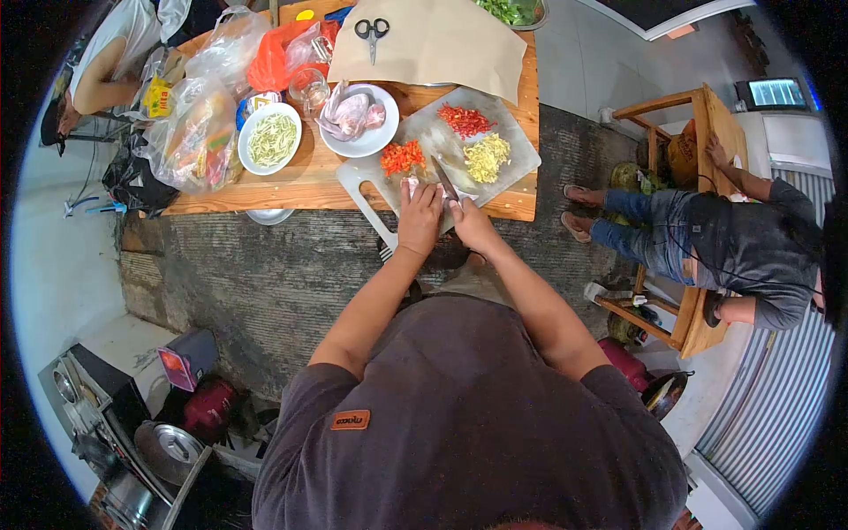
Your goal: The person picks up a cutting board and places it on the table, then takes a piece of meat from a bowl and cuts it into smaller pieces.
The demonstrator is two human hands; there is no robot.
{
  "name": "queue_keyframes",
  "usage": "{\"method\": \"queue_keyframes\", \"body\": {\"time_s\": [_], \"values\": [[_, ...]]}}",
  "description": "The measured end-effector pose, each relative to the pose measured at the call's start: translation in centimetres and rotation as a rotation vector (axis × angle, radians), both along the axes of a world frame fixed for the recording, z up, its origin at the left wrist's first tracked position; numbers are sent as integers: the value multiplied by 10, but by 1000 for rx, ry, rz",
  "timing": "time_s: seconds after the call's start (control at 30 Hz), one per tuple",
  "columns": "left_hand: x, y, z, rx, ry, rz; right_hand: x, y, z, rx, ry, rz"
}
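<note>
My right hand [473, 224] is closed around the handle of a kitchen knife [444, 179], its blade pointing away from me over the cutting board [360, 181]. Just left of the blade, my left hand [420, 217] presses down with its fingers together on something small and pale pink, mostly covered by the fingers. Around the knife lie piles of chopped orange-red pieces [403, 158], chopped red pieces [465, 121] and chopped pale yellow pieces [487, 158]. Beyond my left hand, a white bowl [386, 141] holds raw chicken pieces [352, 115].
Another white bowl [245, 152] holds shredded pale green pieces, beside a clear glass [309, 87] and filled plastic bags [196, 132]. Black scissors [372, 40] lie on brown paper [433, 44]. One person [707, 234] stands at a wooden table on the right; another [106, 66] is at far left.
</note>
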State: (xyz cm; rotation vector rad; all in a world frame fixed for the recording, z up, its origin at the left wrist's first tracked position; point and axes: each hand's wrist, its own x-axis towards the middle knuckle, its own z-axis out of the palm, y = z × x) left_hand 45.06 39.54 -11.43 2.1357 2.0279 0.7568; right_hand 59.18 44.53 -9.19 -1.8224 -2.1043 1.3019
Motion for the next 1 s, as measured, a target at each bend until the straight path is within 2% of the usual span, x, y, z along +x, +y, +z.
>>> {"method": "queue_keyframes", "body": {"time_s": [0.07,0.1,0.23,0.3,0.33,0.4,0.53,0.6,0.63,0.7,0.8,1.0], "values": [[-2,-2,2,-8,-18,-12,9,5,0,-31,46,46],[-3,-2,2,-15,-34,-24,12,5,-10,77,21,96],[-7,-8,8,-30,-25,-20,14,5,-28,-39,50,41],[-12,-12,30,-40,44,-21,13,4,-27,-35,98,18],[-15,-13,32,-38,46,-19,16,4,-25,-33,99,21],[-21,-16,37,-94,31,-75,12,2,11,-231,141,-101],[-27,-14,47,-158,78,-110,21,-5,14,-208,170,-136],[-26,-10,41,-129,178,-197,30,-8,2,-104,99,-90],[-25,-8,38,-126,180,-194,35,-11,1,-100,101,-87],[-20,-5,35,-109,347,-196,42,-17,11,-33,103,-79],[-18,-4,39,-112,448,-195,49,-20,18,-108,60,-83],[-28,12,36,-99,274,-215,54,-26,32,-69,36,-46]]}}
